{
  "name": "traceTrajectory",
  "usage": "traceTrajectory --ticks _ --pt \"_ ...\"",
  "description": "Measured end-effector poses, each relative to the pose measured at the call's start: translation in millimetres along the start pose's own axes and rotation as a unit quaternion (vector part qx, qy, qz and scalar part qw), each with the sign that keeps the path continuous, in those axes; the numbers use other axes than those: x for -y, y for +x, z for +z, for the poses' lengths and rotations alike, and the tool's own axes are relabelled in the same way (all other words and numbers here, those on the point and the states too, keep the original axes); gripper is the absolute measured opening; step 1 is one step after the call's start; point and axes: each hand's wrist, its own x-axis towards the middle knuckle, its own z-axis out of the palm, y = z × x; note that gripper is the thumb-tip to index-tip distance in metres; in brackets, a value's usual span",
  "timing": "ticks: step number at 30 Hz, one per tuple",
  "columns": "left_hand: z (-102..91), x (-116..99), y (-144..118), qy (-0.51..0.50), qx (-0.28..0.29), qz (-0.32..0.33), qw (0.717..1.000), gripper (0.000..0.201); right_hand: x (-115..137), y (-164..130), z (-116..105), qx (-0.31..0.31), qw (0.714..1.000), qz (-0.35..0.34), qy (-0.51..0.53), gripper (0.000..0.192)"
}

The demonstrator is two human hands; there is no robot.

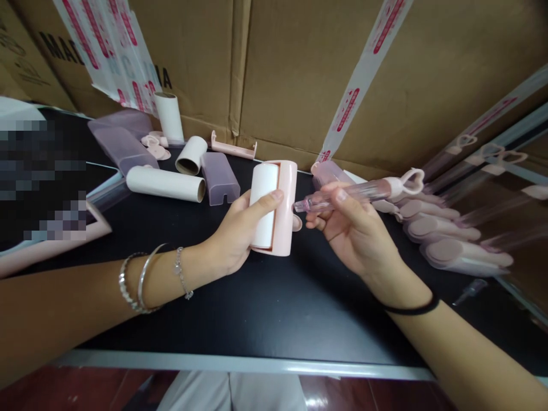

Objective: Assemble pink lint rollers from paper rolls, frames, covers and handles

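My left hand (240, 234) is closed around a lint roller head (286, 205), a pale pink holder with a white paper roll (262, 220) set in it. The thumb presses over the roll near the holder's edge. In my right hand (357, 228) I grip a clear pinkish handle (368, 192) with a pale pink heart-shaped loop (413, 182) at its far end. Its narrow tip (301, 206) points left, right beside the holder's side; whether they touch I cannot tell. A small pink rounded part (297, 222) shows just behind the holder.
White cardboard-core rolls (165, 184), translucent purple covers (220, 178) and a pink bracket (234, 147) lie at the back left. Several assembled rollers (449, 251) line the right side, with a loose clear handle piece (470, 291) nearby. Cardboard boxes (291, 74) stand behind the black table (274, 319).
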Motion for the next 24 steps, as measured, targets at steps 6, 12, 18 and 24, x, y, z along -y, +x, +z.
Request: traceTrajectory --ticks 6,12,18,24 --pt "-1.8 -2 -2 0.000 0.011 0.035 0.999 0.034 -4 0 5 -0.010 0.998 0.003 0.067 0.029" --pt "-2.8 -1 -2 -0.007 0.011 0.044 0.999 0.040 -8 -5 9 -0.031 0.995 0.023 0.088 0.035" --pt "-3.0 -2 -4 0.000 0.006 0.033 0.999 0.041 -9 -4 9 -0.012 0.995 0.009 0.095 0.035" --pt "-5.0 0 -5 0.001 0.003 0.029 1.000 0.047 -15 -8 10 0.002 0.995 -0.005 0.100 0.031"
